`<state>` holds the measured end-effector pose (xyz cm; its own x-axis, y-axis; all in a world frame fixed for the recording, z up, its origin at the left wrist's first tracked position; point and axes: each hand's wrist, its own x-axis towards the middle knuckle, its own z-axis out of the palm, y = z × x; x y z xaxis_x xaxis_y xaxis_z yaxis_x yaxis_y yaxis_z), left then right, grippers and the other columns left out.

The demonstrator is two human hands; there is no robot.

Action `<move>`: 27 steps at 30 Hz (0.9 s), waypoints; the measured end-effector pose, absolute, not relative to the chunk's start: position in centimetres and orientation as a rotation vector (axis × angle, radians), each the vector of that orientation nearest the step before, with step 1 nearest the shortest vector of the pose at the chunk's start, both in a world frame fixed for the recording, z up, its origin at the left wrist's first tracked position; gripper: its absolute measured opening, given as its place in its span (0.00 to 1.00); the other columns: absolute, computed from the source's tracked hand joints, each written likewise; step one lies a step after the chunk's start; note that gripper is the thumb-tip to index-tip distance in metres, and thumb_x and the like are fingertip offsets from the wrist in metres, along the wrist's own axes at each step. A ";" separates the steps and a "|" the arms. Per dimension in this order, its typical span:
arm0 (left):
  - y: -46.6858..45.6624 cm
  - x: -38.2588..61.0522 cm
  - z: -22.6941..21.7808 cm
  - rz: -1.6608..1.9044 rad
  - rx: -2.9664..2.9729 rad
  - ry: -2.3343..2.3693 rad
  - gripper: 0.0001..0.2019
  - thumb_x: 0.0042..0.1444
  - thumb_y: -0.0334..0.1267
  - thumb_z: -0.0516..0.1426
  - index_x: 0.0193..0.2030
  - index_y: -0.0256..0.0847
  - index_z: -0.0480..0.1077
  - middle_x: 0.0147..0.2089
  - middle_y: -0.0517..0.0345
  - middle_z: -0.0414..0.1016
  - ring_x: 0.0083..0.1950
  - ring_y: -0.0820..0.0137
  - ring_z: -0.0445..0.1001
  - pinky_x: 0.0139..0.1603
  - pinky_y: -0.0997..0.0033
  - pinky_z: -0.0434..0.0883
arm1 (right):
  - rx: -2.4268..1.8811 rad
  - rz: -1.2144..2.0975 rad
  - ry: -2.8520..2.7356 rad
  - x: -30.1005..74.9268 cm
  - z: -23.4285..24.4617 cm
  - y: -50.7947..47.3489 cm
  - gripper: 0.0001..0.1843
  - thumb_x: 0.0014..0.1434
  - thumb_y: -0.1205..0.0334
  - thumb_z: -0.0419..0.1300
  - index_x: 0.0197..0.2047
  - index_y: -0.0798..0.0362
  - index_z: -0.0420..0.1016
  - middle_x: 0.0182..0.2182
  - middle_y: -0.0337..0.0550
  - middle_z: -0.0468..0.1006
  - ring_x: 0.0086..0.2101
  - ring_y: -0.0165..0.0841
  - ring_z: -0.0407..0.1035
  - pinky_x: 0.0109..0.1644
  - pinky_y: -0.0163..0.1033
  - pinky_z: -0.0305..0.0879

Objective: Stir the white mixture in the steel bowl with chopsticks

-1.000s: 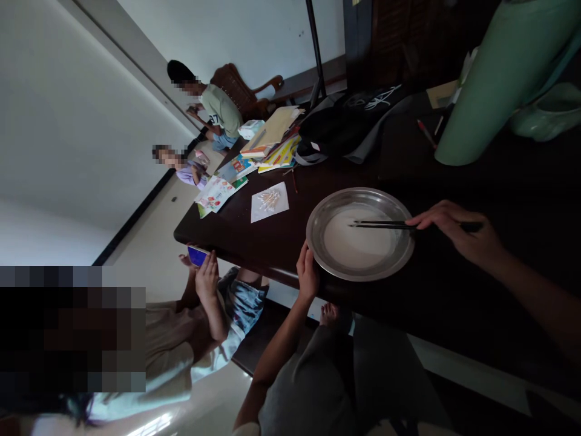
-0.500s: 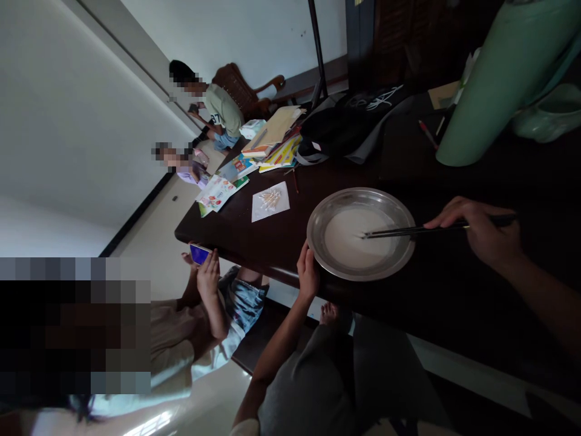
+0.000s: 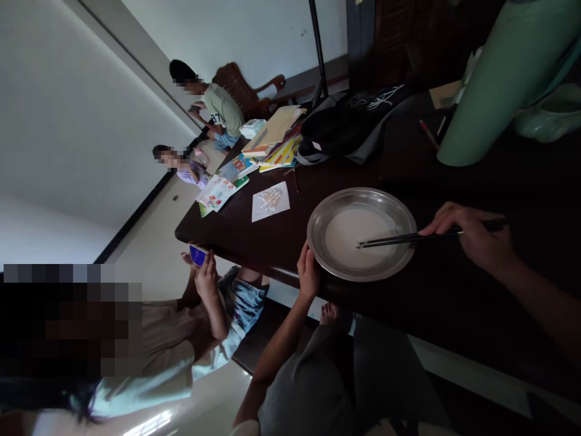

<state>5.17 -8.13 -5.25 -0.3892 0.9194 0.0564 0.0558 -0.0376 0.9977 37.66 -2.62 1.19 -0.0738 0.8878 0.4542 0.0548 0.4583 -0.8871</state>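
Note:
A round metal pan (image 3: 318,209) with a thin white batter in it rests on the dark wooden table (image 3: 454,290). My left hand (image 3: 307,274) grips the pan's near-left rim, fingers curled over the edge. My right hand (image 3: 472,233) is closed on a pair of black chopsticks (image 3: 394,240) whose tips reach into the white batter near the pan's middle.
A tall green cylinder (image 3: 494,79) and a green ceramic piece (image 3: 549,115) stand at the far right. A dark bag (image 3: 349,124), stacked books (image 3: 272,139), leaflets (image 3: 215,194) and a white sheet (image 3: 270,201) lie farther along. A person with a phone (image 3: 198,255) sits beside me; two others sit at the far end.
The chopstick tips have swept through the batter, first toward the pan's right side, then slightly lower. My right hand shifted right and back a little. My left hand stayed on the rim.

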 end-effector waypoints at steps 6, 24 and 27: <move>-8.1 5.2 -5.4 1.528 1.043 1.493 0.31 0.59 0.63 0.58 0.56 0.40 0.80 0.59 0.46 0.81 0.66 0.52 0.74 0.70 0.55 0.65 | -0.974 0.830 -1.588 37.7 1.1 -2.5 0.21 0.67 0.44 0.59 0.28 0.44 0.82 0.34 0.42 0.87 0.39 0.42 0.79 0.49 0.51 0.71; -8.2 5.3 -5.1 1.524 1.042 1.481 0.32 0.58 0.64 0.58 0.57 0.40 0.79 0.59 0.46 0.81 0.65 0.53 0.75 0.69 0.56 0.66 | -0.869 0.892 -1.546 37.8 0.9 -2.5 0.22 0.70 0.49 0.57 0.26 0.45 0.80 0.28 0.41 0.86 0.34 0.40 0.77 0.43 0.47 0.70; -8.2 5.2 -5.3 1.530 1.054 1.496 0.32 0.59 0.64 0.58 0.57 0.39 0.79 0.60 0.45 0.80 0.67 0.53 0.73 0.70 0.56 0.65 | -0.902 0.939 -1.644 37.6 0.6 -2.5 0.18 0.68 0.47 0.60 0.31 0.43 0.84 0.35 0.41 0.88 0.40 0.40 0.79 0.49 0.47 0.70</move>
